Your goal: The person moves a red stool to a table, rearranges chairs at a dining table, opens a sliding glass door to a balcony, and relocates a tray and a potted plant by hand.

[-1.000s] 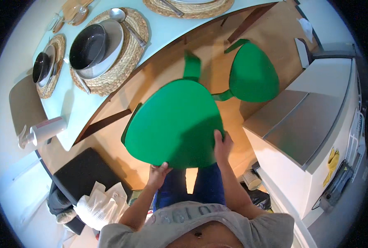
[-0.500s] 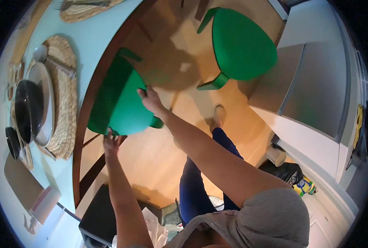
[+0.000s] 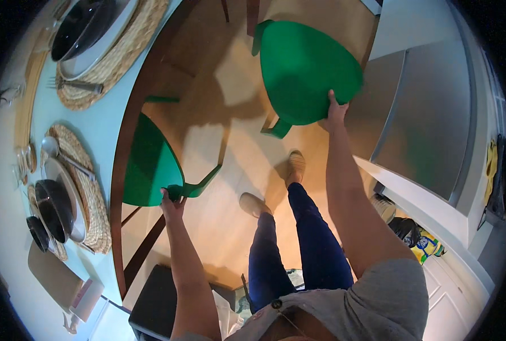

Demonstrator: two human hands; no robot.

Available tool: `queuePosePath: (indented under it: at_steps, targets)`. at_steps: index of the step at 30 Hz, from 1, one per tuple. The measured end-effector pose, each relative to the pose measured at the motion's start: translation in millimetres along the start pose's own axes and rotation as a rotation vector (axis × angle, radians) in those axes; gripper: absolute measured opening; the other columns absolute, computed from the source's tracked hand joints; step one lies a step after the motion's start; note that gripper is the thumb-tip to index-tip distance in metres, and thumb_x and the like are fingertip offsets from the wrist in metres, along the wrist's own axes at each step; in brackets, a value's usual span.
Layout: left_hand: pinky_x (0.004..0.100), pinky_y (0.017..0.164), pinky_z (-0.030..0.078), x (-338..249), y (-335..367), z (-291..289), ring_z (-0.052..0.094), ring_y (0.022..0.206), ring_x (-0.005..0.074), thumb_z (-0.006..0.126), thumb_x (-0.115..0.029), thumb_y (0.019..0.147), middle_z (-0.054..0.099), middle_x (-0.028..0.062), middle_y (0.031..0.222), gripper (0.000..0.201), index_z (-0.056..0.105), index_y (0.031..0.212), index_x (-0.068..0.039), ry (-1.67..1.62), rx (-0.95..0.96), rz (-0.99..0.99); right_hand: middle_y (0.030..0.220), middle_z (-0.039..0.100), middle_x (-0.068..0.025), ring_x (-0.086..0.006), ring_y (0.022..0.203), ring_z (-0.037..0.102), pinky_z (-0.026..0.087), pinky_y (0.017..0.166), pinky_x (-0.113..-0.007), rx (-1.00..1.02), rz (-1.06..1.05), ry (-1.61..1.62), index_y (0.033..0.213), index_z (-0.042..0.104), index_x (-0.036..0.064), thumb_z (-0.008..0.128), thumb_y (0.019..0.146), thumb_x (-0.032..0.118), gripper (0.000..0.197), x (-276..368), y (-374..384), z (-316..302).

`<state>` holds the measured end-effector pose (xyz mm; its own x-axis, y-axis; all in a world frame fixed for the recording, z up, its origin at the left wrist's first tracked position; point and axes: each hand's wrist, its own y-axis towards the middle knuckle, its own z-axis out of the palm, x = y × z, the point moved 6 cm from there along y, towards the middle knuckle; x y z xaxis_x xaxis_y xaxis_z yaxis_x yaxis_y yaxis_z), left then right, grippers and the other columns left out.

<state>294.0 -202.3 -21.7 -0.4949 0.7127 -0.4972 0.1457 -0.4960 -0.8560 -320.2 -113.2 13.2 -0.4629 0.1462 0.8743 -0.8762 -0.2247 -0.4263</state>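
Note:
Two green chairs with rounded backs stand on the floor. The near chair (image 3: 150,170) is at the left, partly hidden under the table edge. My left hand (image 3: 173,206) grips its near edge, the thumb on top and the fingers round the edge. The far chair (image 3: 307,71) is ahead to the right, beside the fridge. At its near right edge is my right hand (image 3: 336,111), closed with the thumb on top; its other fingers are mostly hidden underneath.
The pale blue table (image 3: 102,122) fills the left side, set with woven placemats (image 3: 96,210), plates, dark bowls and cutlery. A grey fridge (image 3: 429,113) stands at the right. Near my left arm is a black box-like stool (image 3: 162,301). A black bag (image 3: 403,228) sits low at the right.
My right hand has left the near chair and taken hold of the far one. The near chair has slid further under the table, my left hand still on it.

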Motion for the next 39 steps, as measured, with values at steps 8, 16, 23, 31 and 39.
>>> queuePosePath:
  at_steps: [8, 16, 23, 31, 39]
  targets:
    - [0.0505, 0.094, 0.035, -1.4, -1.8, -0.2, 0.041, 0.112, 0.0325, 0.044, -0.042, 0.086, 0.041, 0.0156, 0.122, 0.053, 0.035, 0.124, -0.007, 0.038, -0.032, -0.112, 0.128, 0.034, -0.0156, -0.0269, 0.114, 0.037, 0.03, 0.094, -0.036, 0.121, -0.051, -0.457, 0.13, 0.013, 0.0062, 0.06, 0.08, 0.028, 0.072, -92.9, -94.7, 72.4]
    - [0.0508, 0.086, 0.042, -0.2, -3.2, 1.8, 0.055, 0.09, 0.0294, 0.039, -0.045, 0.087, 0.053, 0.013, 0.103, 0.048, 0.042, 0.115, -0.006, 0.106, -0.088, -0.139, 0.11, 0.047, -0.0149, -0.0221, 0.098, 0.048, 0.039, 0.081, -0.035, 0.036, 0.53, -0.486, 0.12, 0.018, 0.0058, 0.042, 0.088, 0.027, 0.046, -158.6, -213.2, 199.8]
    - [0.0469, 0.093, 0.034, -16.0, -18.0, 20.9, 0.049, 0.102, 0.0301, 0.045, -0.05, 0.083, 0.048, 0.0142, 0.113, 0.06, 0.034, 0.125, -0.009, 0.308, -0.096, -0.172, 0.103, 0.053, -0.0252, -0.036, 0.098, 0.053, 0.04, 0.084, -0.045, 1.019, 0.37, -0.968, 0.105, 0.048, -0.0001, 0.044, 0.08, 0.022, 0.034, -219.1, -197.6, 194.7]
    - [0.0459, 0.081, 0.043, 40.4, -115.3, 58.4, 0.042, 0.102, 0.045, 0.062, -0.037, 0.075, 0.027, 0.0359, 0.121, 0.093, 0.0, 0.131, 0.003, 1.564, -0.349, 0.776, 0.078, 0.05, -0.0138, -0.026, 0.074, 0.05, 0.04, 0.065, -0.039, 1.164, 0.227, -1.002, 0.089, 0.051, 0.0031, 0.045, 0.081, 0.023, 0.022, -146.9, -228.8, -9.9]
    - [0.0484, 0.098, 0.023, 126.6, -242.8, 176.0, 0.024, 0.117, 0.0457, 0.063, -0.024, 0.072, 0.021, 0.0335, 0.126, 0.08, 0.016, 0.13, 0.005, 1.778, 0.699, 0.954, 0.058, 0.048, -0.0064, -0.0197, 0.05, 0.049, 0.039, 0.044, -0.038, 0.902, 0.455, 0.259, 0.078, 0.051, 0.0059, 0.046, 0.082, 0.031, 0.026, -48.4, -170.0, -126.6]
